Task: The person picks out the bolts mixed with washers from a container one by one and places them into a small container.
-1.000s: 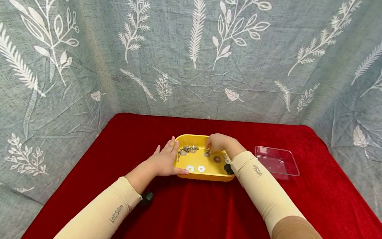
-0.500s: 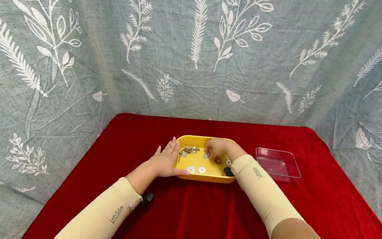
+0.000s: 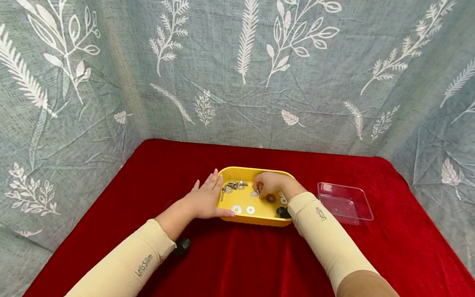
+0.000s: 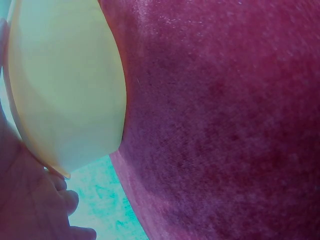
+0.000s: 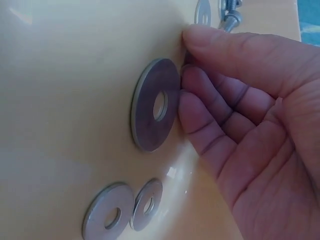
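A yellow plastic tray point(image 3: 256, 220) stands on the red cloth. My left hand point(image 3: 205, 200) rests against its left end, fingers straight along the side and thumb on the front rim. My right hand point(image 3: 272, 184) reaches inside the tray and pinches a small metal piece point(image 5: 187, 57), mostly hidden by the fingertips. Right by those fingers lie a washer point(image 3: 254, 194) and a large dark washer point(image 5: 156, 105). Several bolts point(image 3: 233, 185) are clustered at the tray's left end. Two pale washers, including one nearer the middle point(image 3: 250, 210), lie towards the front.
To the right of the tray sits a clear plastic box point(image 3: 345, 202) on the red cloth point(image 3: 241, 255). A grey-green curtain point(image 3: 222, 103) with white leaf prints hangs behind and at the sides. More washers point(image 5: 108, 212) lie at the tray's right end.
My right hand has shifted slightly left and towards me inside the tray, and the washer by its fingers has moved slightly left. My left hand stays at the tray's left end.
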`<state>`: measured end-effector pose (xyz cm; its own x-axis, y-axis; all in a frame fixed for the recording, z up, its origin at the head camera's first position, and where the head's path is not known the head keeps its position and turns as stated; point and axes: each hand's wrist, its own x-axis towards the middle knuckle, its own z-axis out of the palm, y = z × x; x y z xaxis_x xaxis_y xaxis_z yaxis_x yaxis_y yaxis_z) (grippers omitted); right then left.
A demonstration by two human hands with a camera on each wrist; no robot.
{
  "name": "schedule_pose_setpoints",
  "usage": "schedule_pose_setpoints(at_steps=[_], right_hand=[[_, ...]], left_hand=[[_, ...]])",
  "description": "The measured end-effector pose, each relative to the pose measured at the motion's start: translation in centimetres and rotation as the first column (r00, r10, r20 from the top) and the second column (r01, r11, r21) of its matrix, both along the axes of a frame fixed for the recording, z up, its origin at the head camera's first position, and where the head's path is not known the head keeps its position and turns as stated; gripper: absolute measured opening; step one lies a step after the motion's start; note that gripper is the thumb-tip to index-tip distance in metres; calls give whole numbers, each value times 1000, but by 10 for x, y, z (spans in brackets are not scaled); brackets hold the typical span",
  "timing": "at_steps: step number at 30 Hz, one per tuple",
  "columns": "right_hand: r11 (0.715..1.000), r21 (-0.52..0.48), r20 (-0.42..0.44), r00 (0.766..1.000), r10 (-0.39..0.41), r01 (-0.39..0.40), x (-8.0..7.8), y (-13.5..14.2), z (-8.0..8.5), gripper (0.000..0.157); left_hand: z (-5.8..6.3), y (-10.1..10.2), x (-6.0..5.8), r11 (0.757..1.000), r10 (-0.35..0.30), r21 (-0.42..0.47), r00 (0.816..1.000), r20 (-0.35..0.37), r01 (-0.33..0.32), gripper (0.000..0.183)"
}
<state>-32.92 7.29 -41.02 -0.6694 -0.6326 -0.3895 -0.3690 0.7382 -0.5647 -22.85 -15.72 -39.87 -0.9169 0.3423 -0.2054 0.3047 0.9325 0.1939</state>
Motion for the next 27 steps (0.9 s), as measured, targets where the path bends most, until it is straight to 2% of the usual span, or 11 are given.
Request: schedule_pose_setpoints(at_steps=[7, 18, 22, 27], right_hand=[[1000, 12, -7, 1000, 2, -2, -1, 1, -2, 17], [998, 24, -66, 996, 52, -51, -3, 2, 2, 11], [998, 0, -75, 996, 56, -56, -6, 3, 4, 10], [995, -94, -37, 999, 31, -34, -8, 2, 7, 11]], left_hand=[[1, 0, 1, 1000, 4, 9, 1000, 9, -4, 123], [2, -1, 0, 1000, -1, 5, 1000, 10, 1, 124], [2, 0, 0, 1000, 4, 6, 1000, 16, -5, 124], [2, 0, 1, 1000, 8, 3, 1000, 16, -8, 124]])
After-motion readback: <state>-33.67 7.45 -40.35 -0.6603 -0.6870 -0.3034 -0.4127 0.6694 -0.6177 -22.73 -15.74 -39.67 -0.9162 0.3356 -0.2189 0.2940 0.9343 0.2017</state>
